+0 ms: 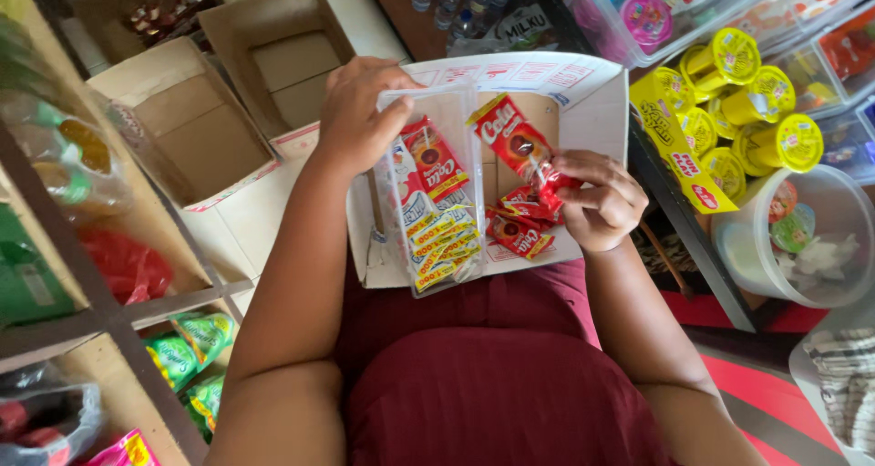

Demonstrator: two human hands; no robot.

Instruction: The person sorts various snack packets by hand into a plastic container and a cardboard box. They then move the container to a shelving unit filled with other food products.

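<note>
I list, largest first: white cardboard box (pixel 592 111) on the lap, holding loose red packets (pixel 518 234). Clear plastic tray (pixel 437 202) of red and yellow packets, left hand (pixel 360 111) fingers clamped on its top edge. Right hand (pixel 597 197), fingers pinched on one red packet (pixel 510 136) over the box.

The left hand (pixel 360 111) hides the clear tray's (pixel 436 193) far corner.

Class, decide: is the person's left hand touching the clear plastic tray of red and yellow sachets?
Touching. The head view shows the left hand gripping the top edge of the clear plastic tray, fingers curled over its rim.
</note>
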